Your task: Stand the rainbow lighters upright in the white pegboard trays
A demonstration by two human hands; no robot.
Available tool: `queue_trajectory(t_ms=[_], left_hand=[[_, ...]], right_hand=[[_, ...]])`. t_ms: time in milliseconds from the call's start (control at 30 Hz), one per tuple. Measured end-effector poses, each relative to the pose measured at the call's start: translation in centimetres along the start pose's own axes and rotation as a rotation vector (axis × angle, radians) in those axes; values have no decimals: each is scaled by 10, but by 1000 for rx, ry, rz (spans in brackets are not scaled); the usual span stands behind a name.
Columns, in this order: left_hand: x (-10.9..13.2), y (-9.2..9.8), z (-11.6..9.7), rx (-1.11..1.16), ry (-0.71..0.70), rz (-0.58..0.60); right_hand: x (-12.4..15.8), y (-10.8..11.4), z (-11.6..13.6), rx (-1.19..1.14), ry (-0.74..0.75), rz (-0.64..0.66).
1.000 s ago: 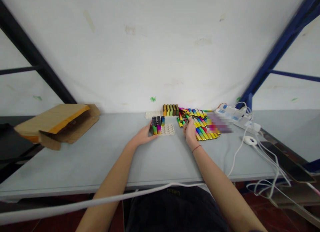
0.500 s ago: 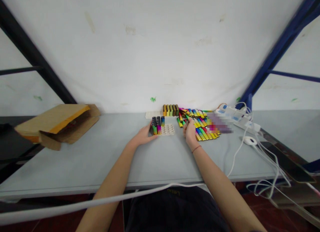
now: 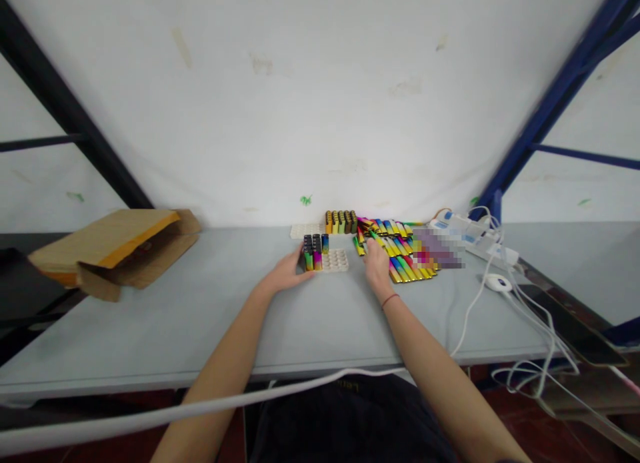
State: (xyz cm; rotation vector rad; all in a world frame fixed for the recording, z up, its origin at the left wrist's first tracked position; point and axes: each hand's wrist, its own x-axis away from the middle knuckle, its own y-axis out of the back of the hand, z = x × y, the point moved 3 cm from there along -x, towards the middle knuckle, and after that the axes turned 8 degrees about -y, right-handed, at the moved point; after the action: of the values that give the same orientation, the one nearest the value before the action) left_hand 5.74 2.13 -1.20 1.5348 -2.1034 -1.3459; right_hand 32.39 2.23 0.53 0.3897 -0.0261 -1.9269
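My left hand grips the left end of a white tray with round holes, thumb along its near side and fingers behind. Several shiny rainbow-coloured lighters with black tops stand upright in the tray's left part; one blue-and-gold lighter stands a little apart from them at the back. To the right of the tray, my right hand is closed, with a lighter seemingly in its fingers, mostly hidden by the hand. Just beyond it, many loose lighters lie flat in rows.
Behind the tray, a packed block of upright lighters stands by a second white tray near the wall. An opened cardboard box lies at left. At right are a power strip, white cables and a dark phone.
My right hand has shifted slightly left and turned, so its fingers and what they hold are less visible. My left hand and the tray have stayed in place.
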Motion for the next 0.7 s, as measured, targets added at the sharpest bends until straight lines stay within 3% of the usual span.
queue_trajectory(t_ms=[133,300,467,700], left_hand=[[0,0,1,10,22,10],[1,1,-1,43,15,5],[1,1,-2,56,15,0],[0,-2,1,32,-4,20]], right_hand=[[8,-1,14,134,130,88],[9,-17,20,96,352,211],[13,-35,12,68,332,310],[18,-46,16,252,381,345]])
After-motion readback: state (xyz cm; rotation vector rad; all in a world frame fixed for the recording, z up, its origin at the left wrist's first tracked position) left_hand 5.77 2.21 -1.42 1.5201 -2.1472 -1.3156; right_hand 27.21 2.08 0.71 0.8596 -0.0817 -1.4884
